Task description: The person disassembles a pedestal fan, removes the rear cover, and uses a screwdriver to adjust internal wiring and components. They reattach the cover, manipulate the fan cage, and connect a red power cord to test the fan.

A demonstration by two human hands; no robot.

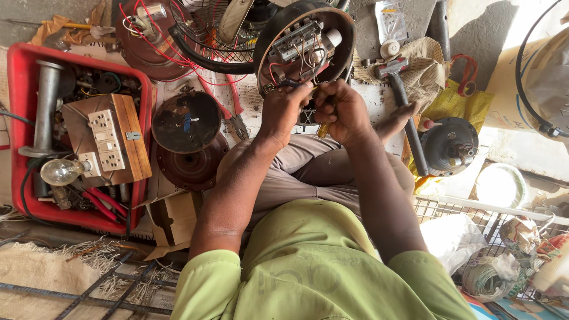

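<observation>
both hands meet at the lower rim of a round dark fan motor housing (305,41) propped over the person's lap, its wiring and terminal block facing up. the left hand (284,109) pinches wires at the rim; the right hand (341,109) is closed around a yellow-handled screwdriver (323,127) (tip hidden). a red tray (18,118) holding a wooden switchboard (112,139) and a bulb (59,172) sits to the left, a hammer (403,101) to the right.
</observation>
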